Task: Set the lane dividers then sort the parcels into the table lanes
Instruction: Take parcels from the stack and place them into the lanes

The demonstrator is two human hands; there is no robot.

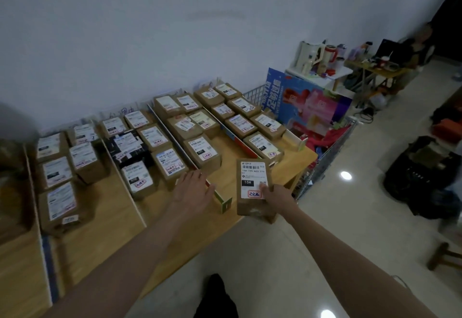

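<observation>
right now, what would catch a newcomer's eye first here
First the parcel gripped by the right hand over the table's near edge, its label reading 15H. Then the rows of labelled boxes filling the lanes, and the left hand spread flat by a divider.

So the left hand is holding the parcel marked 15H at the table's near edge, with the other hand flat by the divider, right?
Not quite: the head view shows the right hand holding the 15H parcel at the table edge. The left hand lies open by the divider.

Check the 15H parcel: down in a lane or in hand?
In hand. The right hand grips the 15H parcel at its near end, thumb on the label, over the table edge.
</observation>
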